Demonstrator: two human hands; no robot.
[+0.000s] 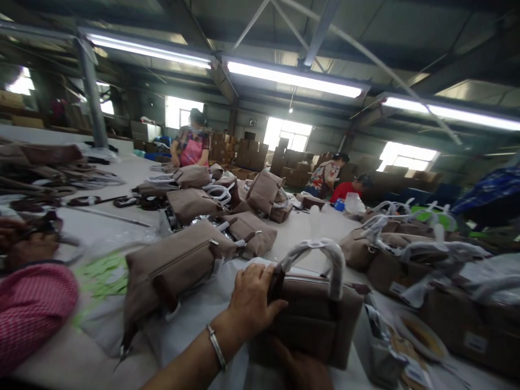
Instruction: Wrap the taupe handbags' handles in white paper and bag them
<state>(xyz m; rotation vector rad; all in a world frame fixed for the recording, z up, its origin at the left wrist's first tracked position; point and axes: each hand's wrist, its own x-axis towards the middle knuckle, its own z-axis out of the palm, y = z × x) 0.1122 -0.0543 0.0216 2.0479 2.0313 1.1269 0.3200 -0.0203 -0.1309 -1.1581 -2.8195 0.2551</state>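
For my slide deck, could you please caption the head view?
Left hand grips a taupe handbag by its wrapped handle on a crowded worktable.

taupe handbag (312, 319) (white-wrapped handles (325, 260))

No text, brand, number or sign can be read anywhere in the head view. The white tags (474, 342) on the brown handbags at the right of the bench (134, 173) are too small and blurred to make out, the stacked cardboard boxes (252, 154) at the back show no legible print, and the green paper slips (106, 273) on the left are a smear of colour.
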